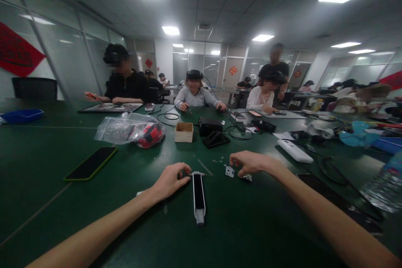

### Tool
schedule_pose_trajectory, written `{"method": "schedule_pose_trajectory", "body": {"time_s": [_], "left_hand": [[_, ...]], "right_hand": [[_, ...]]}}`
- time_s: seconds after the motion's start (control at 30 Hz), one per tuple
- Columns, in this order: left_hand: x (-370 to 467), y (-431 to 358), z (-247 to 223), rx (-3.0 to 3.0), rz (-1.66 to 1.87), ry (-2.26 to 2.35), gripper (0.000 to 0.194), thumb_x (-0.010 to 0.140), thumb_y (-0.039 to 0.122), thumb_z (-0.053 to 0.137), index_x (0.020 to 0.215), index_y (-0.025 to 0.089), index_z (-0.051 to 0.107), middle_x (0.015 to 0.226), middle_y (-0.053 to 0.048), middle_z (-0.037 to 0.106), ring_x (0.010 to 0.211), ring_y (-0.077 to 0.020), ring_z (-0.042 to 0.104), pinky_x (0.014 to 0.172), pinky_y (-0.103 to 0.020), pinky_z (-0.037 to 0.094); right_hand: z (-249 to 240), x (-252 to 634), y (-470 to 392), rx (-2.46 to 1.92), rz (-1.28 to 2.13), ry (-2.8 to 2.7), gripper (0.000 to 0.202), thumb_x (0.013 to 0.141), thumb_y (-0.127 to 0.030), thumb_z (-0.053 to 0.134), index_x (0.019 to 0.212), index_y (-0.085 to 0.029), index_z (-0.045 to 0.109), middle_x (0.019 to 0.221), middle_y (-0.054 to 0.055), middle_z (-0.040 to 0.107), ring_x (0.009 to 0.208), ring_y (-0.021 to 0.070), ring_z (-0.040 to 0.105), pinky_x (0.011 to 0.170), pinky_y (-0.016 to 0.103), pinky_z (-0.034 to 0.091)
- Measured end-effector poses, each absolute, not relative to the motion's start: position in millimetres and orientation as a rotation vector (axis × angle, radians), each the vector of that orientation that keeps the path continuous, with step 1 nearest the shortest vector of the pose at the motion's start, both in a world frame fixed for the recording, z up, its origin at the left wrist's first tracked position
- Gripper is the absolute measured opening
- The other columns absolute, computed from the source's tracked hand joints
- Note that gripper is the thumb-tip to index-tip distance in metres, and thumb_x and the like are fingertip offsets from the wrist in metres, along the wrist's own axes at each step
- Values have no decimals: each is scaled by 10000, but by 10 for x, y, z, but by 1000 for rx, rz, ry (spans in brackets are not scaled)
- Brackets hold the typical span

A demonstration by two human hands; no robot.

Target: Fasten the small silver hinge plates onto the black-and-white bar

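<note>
In the head view, a long narrow device (198, 197) with a white frame and black middle lies on the green table. A thin metal shaft (203, 174) crosses its far end. My left hand (174, 180) is closed there, thumb and forefinger pinching the shaft's left tip. My right hand (251, 162) hovers low to the right, fingers curved and apart, with nothing visible in them. Just under its thumb is a small metal piece (247, 178), partly covered. A small silvery plate with holes (229, 171) lies left of that hand, with a few tiny parts (222, 158) beyond.
A green-edged phone (91, 164) lies at left, near a plastic bag (114, 129) with red contents. Ahead stand a small open box (184, 132) and a black box (211, 126). A white case (294, 151), cables and a water bottle (385, 184) are right. People sit opposite.
</note>
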State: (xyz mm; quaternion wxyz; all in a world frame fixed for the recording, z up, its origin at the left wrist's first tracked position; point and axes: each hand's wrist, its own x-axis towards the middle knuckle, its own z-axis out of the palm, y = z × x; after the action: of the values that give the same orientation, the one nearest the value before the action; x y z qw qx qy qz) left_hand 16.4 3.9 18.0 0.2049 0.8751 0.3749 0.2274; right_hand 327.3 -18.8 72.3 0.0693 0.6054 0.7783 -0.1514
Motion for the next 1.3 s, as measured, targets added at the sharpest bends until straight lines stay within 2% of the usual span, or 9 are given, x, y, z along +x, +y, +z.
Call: {"method": "schedule_pose_trajectory", "body": {"time_s": [0.1, 0.23, 0.47, 0.6, 0.77, 0.9, 1.07, 1.17, 1.3], "left_hand": [[153, 42, 170, 2429, 632, 1048, 200, 801, 265, 596, 980, 180, 623, 911, -22, 649, 718, -155, 574, 674, -268, 453], [145, 40, 168, 2427, 638, 1037, 198, 800, 263, 600, 981, 186, 620, 928, -21, 649, 735, -156, 575, 685, -270, 459], [139, 21, 180, 2422, 647, 1025, 208, 807, 272, 589, 994, 183, 610, 935, -25, 645, 735, -154, 571, 677, -269, 461], [137, 11, 187, 2429, 660, 1037, 209, 803, 265, 586, 995, 182, 603, 941, -27, 641, 733, -155, 570, 666, -268, 462], [141, 28, 153, 2445, 679, 1014, 206, 797, 246, 591, 992, 180, 595, 935, -22, 641, 712, -148, 568, 654, -266, 459], [146, 31, 146, 2438, 671, 1022, 208, 790, 237, 590, 990, 178, 591, 935, -22, 641, 688, -139, 566, 641, -263, 461], [147, 19, 166, 2426, 658, 1023, 208, 796, 248, 594, 991, 177, 596, 926, -21, 637, 687, -138, 570, 628, -255, 463], [149, 26, 155, 2430, 662, 1014, 198, 790, 232, 605, 981, 177, 599, 922, -17, 636, 681, -133, 566, 624, -249, 455], [144, 31, 142, 2438, 674, 993, 205, 789, 219, 607, 990, 177, 599, 936, -15, 637, 689, -132, 564, 627, -246, 447]], "right_hand": [[637, 3204, -146, 1688, -476, 2481, 276, 664, -108, 583, 919, -196, 641, 929, 25, 644, 801, 172, 591, 617, 230, 415], [647, 3238, -106, 1689, -523, 2522, 139, 723, -132, 550, 799, -181, 656, 818, 22, 665, 748, 163, 599, 614, 229, 411], [935, 3387, -188, 1722, -674, 2700, 177, 786, -284, 552, 892, -170, 637, 943, 48, 660, 871, 193, 595, 753, 272, 436], [978, 3355, -194, 1709, -827, 2788, 257, 817, -337, 525, 978, -151, 599, 958, 55, 649, 854, 180, 594, 749, 275, 446], [973, 3280, -202, 1744, -597, 2752, 212, 818, -281, 514, 959, -156, 609, 923, 58, 648, 805, 176, 587, 682, 252, 431], [875, 3252, -189, 1803, -324, 2492, 131, 756, -208, 558, 851, -173, 641, 845, 53, 658, 753, 184, 590, 605, 243, 397], [687, 3219, -142, 1866, -223, 2281, 114, 696, -121, 589, 774, -181, 647, 802, 50, 657, 719, 177, 600, 553, 228, 368], [619, 3186, -123, 1872, -180, 2293, 155, 691, -141, 613, 835, -190, 645, 868, 67, 652, 778, 198, 601, 584, 238, 378], [564, 3115, -113, 1754, -146, 2452, 180, 744, -217, 609, 921, -205, 638, 953, 66, 644, 851, 211, 596, 644, 255, 397]]}}
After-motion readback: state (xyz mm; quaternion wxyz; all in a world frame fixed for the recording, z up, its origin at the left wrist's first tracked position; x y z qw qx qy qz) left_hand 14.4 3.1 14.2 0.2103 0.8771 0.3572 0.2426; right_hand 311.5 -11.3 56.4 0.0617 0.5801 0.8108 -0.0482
